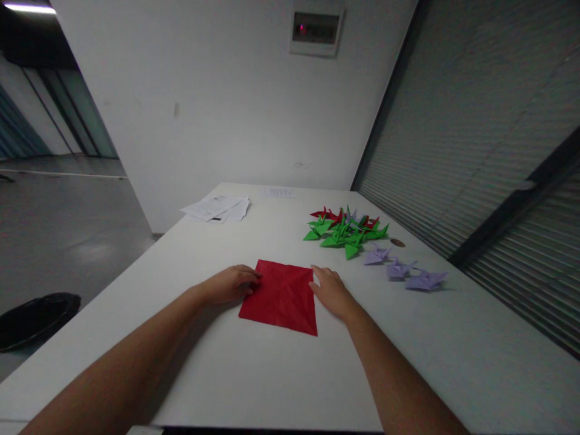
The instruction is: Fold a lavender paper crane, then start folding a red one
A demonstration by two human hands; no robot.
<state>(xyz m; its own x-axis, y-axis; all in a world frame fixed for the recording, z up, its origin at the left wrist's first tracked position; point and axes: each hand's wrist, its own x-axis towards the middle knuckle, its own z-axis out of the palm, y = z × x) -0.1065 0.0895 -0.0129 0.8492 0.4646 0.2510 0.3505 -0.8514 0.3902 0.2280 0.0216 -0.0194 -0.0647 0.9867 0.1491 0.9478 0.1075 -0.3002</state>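
A square sheet of red origami paper (283,299), marked with creases, lies spread out on the white table in front of me. My left hand (233,284) has its fingers curled at the sheet's left edge, thumb and fingertips on the paper. At the upper right corner and right edge, my right hand (330,290) holds the sheet with its fingertips and thumb. Beyond the right hand sits a cluster of folded green paper cranes (344,235), with red paper cranes (330,214) behind them. A few lilac paper cranes (399,269) stand in a slanting row to the right.
Printed papers (217,208) are piled at the table's far left. A small brown round object (397,243) lies near the right edge, beside the window blinds (453,121). A black-lined bin (38,320) stands on the floor to the left. The white wall (240,109) closes the far end.
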